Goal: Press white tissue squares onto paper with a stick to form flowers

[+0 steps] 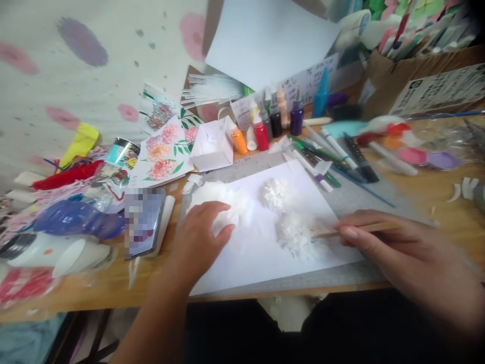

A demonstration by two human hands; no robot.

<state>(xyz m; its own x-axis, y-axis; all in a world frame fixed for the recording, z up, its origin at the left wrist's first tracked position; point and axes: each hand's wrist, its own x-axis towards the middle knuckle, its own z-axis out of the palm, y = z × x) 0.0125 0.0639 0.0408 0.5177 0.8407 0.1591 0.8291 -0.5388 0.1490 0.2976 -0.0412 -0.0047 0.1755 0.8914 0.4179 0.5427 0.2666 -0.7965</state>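
In my right hand (390, 242) is a thin wooden stick (326, 234), gripped between thumb and fingers. Its tip reaches the edge of a ruffled white clump (295, 232) that looks like paper petals; blur hides whether they touch. A second, smaller white clump (276, 193) lies just behind it. Both rest on a white paper sheet (242, 258). At the sheet's left side, my left hand (204, 237) is open, thumb and forefinger apart, beside a soft white pile (215, 194). The fingers appear to touch that pile, though blur makes the contact unclear.
Glue and paint bottles (260, 129) stand behind the sheet, near a small white box (212, 146) and a flower picture (162, 156). Several pens (341, 151) lie at right. A phone-like flat item (146, 222) and a purple bottle (79, 220) are at left. A cardboard box (424, 81) holds markers.
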